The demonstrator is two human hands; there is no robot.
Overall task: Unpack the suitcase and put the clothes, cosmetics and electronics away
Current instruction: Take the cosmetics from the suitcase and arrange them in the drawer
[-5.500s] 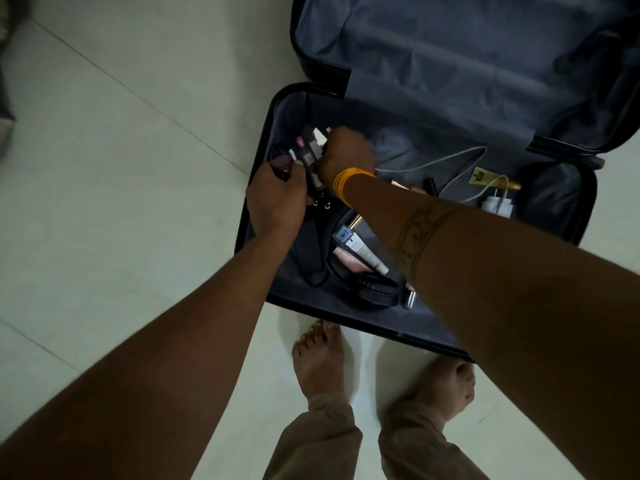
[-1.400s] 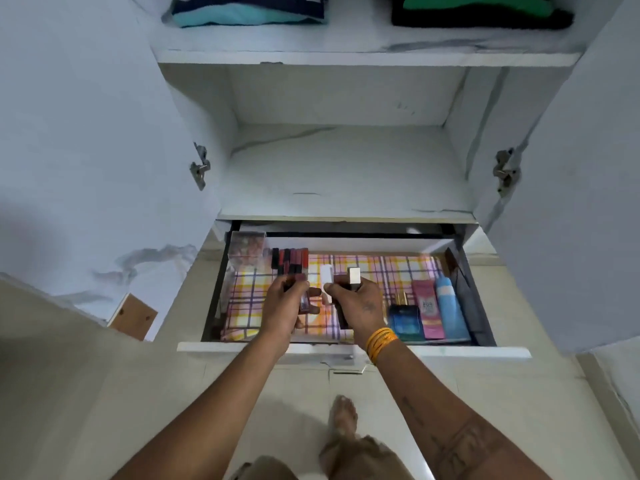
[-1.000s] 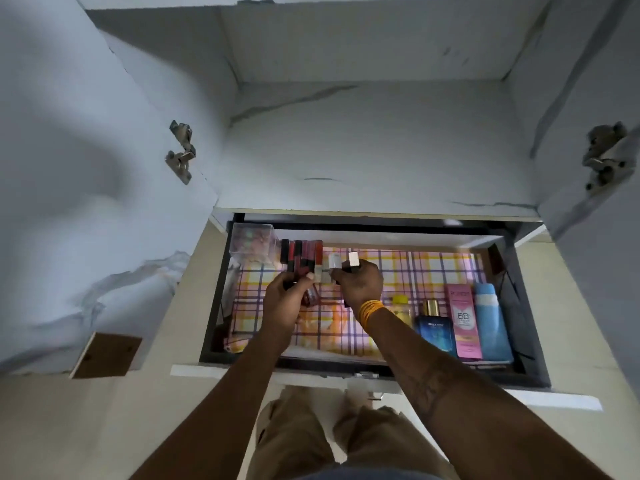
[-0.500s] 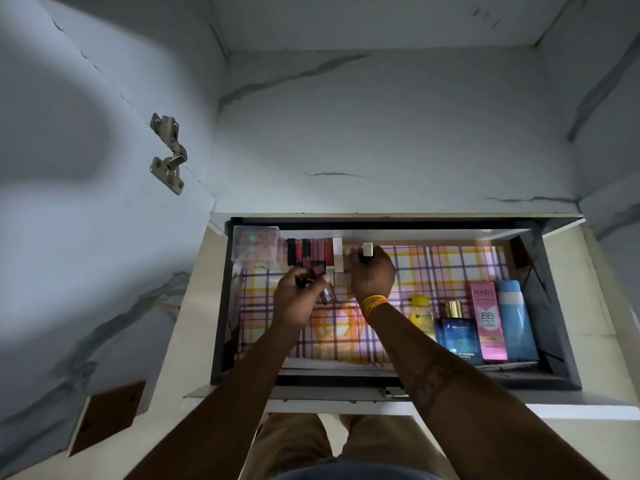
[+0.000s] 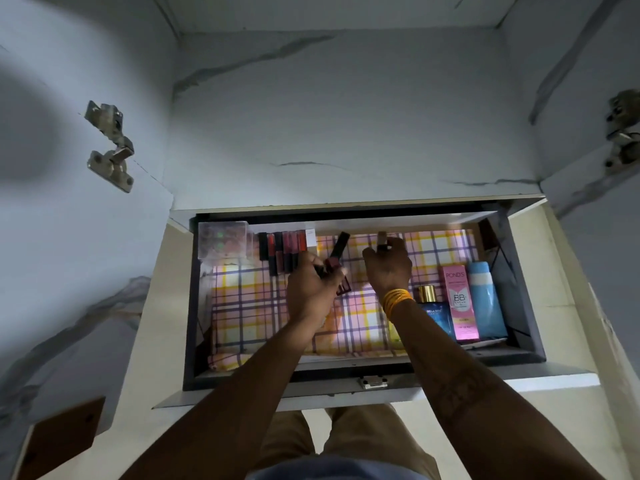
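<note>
Both hands are over an open wardrobe drawer (image 5: 346, 370) lined with checked paper. My left hand (image 5: 313, 285) grips a few dark red lipstick tubes (image 5: 337, 256), one of them pointing up and away. My right hand (image 5: 388, 266), with orange bangles at the wrist, pinches a small dark cosmetic with a silver cap (image 5: 382, 239) near the drawer's back wall. A row of lipsticks (image 5: 282, 249) stands at the back left beside a clear plastic box (image 5: 223, 239). The suitcase is out of view.
At the drawer's right stand a blue perfume bottle (image 5: 433, 311), a pink BB cream box (image 5: 459, 306) and a light blue tube (image 5: 483, 301). A bare marble-patterned shelf (image 5: 346, 133) lies above. Open wardrobe doors with hinges (image 5: 110, 143) flank both sides.
I went from the suitcase to the drawer with cosmetics in both hands. In the last half second my right hand moved right along the back wall and the white item now stands in the row.
</note>
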